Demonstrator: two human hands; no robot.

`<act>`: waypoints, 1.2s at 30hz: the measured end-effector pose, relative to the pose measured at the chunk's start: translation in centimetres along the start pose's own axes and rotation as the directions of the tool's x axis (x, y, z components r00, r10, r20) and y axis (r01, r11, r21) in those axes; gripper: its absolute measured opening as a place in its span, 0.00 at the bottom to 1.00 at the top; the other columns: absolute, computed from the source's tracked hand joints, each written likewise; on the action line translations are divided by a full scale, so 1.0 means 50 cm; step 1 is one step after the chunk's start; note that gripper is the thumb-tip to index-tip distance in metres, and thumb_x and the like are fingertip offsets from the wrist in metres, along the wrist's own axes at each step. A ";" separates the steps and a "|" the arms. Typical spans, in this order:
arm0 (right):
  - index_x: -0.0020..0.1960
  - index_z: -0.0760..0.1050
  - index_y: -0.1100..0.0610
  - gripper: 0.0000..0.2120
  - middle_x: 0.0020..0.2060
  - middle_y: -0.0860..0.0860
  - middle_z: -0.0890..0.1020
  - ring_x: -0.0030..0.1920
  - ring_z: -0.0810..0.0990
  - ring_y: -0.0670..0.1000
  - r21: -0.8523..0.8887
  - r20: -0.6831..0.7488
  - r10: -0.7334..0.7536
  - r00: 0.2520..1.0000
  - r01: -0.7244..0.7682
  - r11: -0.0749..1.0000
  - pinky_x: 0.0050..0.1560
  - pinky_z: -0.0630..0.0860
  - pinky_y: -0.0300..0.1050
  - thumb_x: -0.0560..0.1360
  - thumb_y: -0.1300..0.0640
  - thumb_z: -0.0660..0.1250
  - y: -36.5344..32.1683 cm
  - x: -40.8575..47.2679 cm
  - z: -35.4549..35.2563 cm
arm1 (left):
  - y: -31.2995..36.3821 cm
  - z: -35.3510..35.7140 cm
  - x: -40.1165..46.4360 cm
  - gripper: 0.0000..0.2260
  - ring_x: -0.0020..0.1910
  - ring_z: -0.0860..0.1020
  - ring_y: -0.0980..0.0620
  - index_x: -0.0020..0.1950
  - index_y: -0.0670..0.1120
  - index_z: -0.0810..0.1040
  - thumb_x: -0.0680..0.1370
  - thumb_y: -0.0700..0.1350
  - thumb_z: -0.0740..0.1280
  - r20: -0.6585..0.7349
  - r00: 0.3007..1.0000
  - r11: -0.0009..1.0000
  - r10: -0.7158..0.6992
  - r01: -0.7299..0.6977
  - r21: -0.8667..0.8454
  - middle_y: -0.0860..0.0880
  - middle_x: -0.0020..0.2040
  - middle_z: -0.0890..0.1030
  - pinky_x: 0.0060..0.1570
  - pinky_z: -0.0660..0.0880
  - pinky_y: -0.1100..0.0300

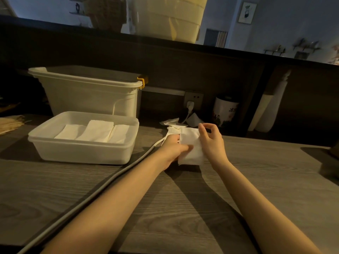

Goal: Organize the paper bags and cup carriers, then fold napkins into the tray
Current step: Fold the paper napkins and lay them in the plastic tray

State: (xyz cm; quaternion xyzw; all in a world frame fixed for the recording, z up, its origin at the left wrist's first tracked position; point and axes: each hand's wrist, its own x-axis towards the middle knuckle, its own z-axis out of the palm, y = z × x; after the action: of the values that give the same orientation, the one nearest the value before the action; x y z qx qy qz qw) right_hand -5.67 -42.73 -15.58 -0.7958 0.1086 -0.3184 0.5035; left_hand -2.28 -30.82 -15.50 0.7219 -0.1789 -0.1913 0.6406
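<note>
A white napkin [190,147] is held just above the wooden counter, right of a shallow white plastic tray [82,149]. My left hand [173,148] grips the napkin's left edge, thumb on top and fingers behind it. My right hand [211,139] touches its upper right edge with fingertips pinched, the other fingers curled apart. Inside the tray lie three folded napkins [97,132] side by side. More loose napkins [172,128] sit on the counter just behind my hands. A stack of brown paper bags [10,123] shows at the far left edge.
A tall white bin [88,96] with a yellow clasp stands behind the tray. A grey cable [102,186] runs diagonally across the counter [183,198] from a wall socket [192,99]. A decorated canister [224,111] and a white bottle-shaped object [267,109] stand at the back right. A dark object [330,162] sits at the right edge.
</note>
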 end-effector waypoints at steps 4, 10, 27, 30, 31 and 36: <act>0.67 0.63 0.56 0.25 0.53 0.48 0.73 0.50 0.77 0.47 0.007 0.157 -0.006 0.988 0.004 1.000 0.42 0.79 0.41 0.74 0.57 0.69 -0.003 0.001 -0.011 | -0.009 -0.015 0.017 0.19 0.55 0.77 0.48 0.68 0.43 0.69 0.77 0.40 0.65 -0.070 0.998 1.000 0.007 -0.007 0.006 0.46 0.57 0.77 0.52 0.77 0.53; 0.67 0.64 0.55 0.26 0.55 0.53 0.77 0.45 0.78 0.45 0.016 0.160 -0.007 0.987 0.005 1.000 0.36 0.80 0.39 0.72 0.61 0.71 0.008 0.006 -0.013 | -0.009 -0.028 0.018 0.16 0.50 0.76 0.53 0.65 0.45 0.70 0.77 0.42 0.65 -0.019 1.000 1.000 0.022 -0.022 -0.005 0.49 0.54 0.77 0.44 0.77 0.59; 0.58 0.76 0.57 0.11 0.52 0.52 0.79 0.48 0.74 0.46 -0.356 0.148 -0.051 0.988 0.102 0.929 0.45 0.69 0.36 0.77 0.56 0.65 0.038 0.040 -0.031 | 0.014 -0.100 0.016 0.16 0.59 0.76 0.45 0.67 0.43 0.68 0.79 0.43 0.62 -0.220 0.974 0.954 -0.052 -0.017 -0.299 0.46 0.60 0.76 0.55 0.76 0.51; 0.60 0.75 0.56 0.14 0.57 0.52 0.76 0.51 0.74 0.47 -0.459 0.243 -0.016 0.970 0.130 0.879 0.47 0.70 0.39 0.76 0.53 0.66 0.045 0.063 -0.023 | 0.003 -0.107 0.024 0.16 0.58 0.77 0.46 0.67 0.44 0.70 0.79 0.45 0.62 -0.274 0.961 0.959 -0.037 -0.042 -0.279 0.46 0.61 0.77 0.58 0.75 0.46; 0.61 0.75 0.55 0.16 0.59 0.53 0.75 0.52 0.74 0.48 -0.496 0.280 0.011 0.960 0.135 0.858 0.47 0.71 0.39 0.76 0.51 0.67 0.047 0.071 -0.017 | 0.000 -0.106 0.025 0.16 0.59 0.76 0.46 0.67 0.44 0.70 0.79 0.45 0.62 -0.296 0.955 0.965 -0.033 -0.047 -0.258 0.46 0.60 0.77 0.58 0.75 0.45; 0.69 0.68 0.57 0.30 0.66 0.56 0.70 0.63 0.71 0.55 -0.627 0.294 0.206 0.933 0.025 0.779 0.60 0.71 0.48 0.73 0.40 0.65 0.079 0.104 0.017 | -0.006 -0.106 0.028 0.15 0.61 0.75 0.45 0.66 0.44 0.70 0.80 0.45 0.61 -0.359 0.933 0.987 0.004 -0.061 -0.147 0.47 0.60 0.76 0.58 0.75 0.48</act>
State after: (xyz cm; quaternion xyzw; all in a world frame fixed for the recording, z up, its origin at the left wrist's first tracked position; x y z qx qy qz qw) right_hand -0.54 -46.56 -17.18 -0.9536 0.1556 -0.0946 0.2396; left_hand 1.60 -26.93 -15.29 0.6894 -0.0560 -0.0593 0.7198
